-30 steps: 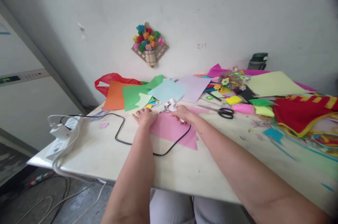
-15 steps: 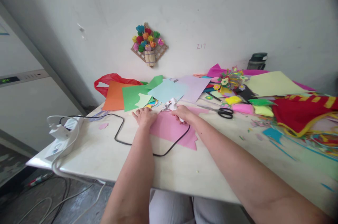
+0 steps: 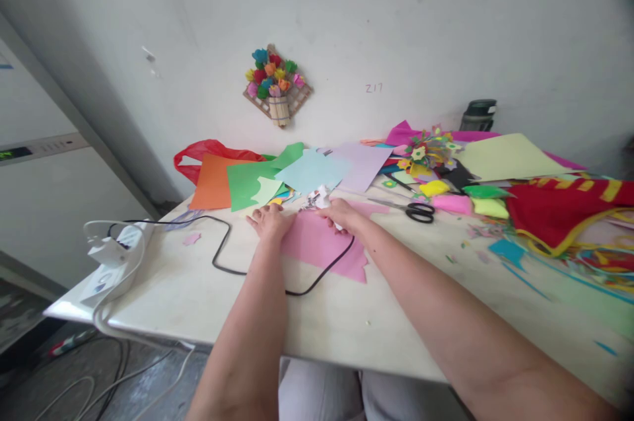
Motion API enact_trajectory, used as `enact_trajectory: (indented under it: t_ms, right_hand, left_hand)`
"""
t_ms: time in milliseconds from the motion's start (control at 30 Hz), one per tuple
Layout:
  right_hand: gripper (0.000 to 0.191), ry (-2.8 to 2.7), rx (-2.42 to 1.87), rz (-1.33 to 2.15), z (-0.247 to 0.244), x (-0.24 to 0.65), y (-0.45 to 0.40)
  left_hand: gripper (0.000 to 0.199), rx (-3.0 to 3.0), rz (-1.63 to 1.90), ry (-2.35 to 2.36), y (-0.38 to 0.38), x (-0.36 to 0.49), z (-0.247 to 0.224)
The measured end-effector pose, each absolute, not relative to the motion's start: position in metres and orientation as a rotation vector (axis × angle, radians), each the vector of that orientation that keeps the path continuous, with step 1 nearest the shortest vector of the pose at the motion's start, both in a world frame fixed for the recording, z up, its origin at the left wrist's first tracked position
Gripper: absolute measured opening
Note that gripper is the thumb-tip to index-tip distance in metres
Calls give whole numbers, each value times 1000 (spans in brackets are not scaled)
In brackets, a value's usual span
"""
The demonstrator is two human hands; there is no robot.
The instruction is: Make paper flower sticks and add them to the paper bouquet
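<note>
Insp. note: grip & work pos. unchanged vs. prev. frame; view shifted slightly.
L hand (image 3: pixel 269 223) palm-down, fingers spread, at L edge of pink sheet (image 3: pixel 319 246); white corded tool (image 3: pixel 324 195) clasped in R hand (image 3: pixel 343 215), head projecting past fingers near sheet's far edge.

Tabletop (image 3: pixel 163 283) with most stuff back by the wall (image 3: pixel 198 44)
Power strip (image 3: pixel 133 237) way left, 1 sheet (image 3: pixel 317 246) in the middle, more sheets (image 3: pixel 314 170) behind it, scissors (image 3: pixel 408 208) to its right, bottle (image 3: pixel 478 117) back right.
</note>
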State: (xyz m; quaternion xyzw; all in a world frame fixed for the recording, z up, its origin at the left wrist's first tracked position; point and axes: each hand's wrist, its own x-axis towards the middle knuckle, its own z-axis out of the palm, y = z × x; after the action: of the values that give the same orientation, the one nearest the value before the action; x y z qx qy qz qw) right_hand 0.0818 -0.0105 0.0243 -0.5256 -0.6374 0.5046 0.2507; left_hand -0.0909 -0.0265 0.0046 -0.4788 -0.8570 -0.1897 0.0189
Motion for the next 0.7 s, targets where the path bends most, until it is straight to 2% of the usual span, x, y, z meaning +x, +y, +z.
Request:
enact_trajectory:
  t_ms: [133,400,700]
  right_hand:
    - [17,-1686,-1393,1401,24,84,-11]
    - [16,-1719,-1410,1402,25,82,-11]
    - [17,-1754,-1450,1372,24,81,-11]
  left_hand:
    - [57,-1510,-610,-2694,-30,-94,7]
    - [36,-1474,-711,-2667,-31,-102,9]
    - [48,-1543,-603,-2624,-30,-92,6]
